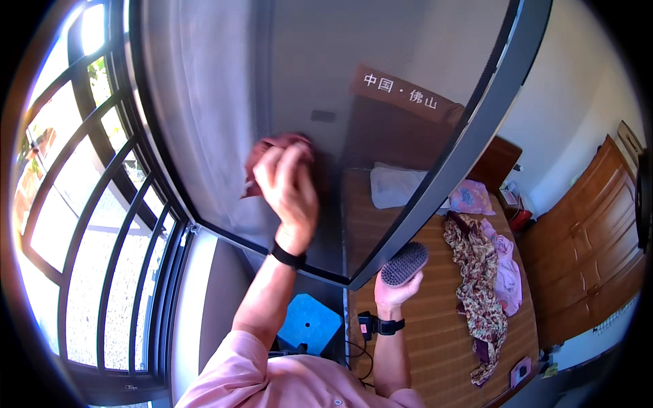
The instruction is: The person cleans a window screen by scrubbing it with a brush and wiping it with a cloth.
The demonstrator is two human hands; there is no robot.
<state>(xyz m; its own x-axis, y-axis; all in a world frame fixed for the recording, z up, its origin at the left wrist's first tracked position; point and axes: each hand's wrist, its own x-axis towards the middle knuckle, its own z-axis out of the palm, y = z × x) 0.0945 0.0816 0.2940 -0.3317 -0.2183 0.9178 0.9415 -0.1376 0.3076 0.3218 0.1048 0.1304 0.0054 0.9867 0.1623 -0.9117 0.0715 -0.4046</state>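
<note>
Window screen point(224, 102), dark-framed, fills my view. My left hand point(289, 187), raised, presses a reddish cloth point(262, 153) against it, mostly hidden beneath that grip. My right hand point(394, 289) clasps a brush point(405, 264), handle concealed.

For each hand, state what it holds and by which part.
Left hand: reddish cloth, bunched under the fingers against the screen. Right hand: dark brush, gripped at its lower end.
</note>
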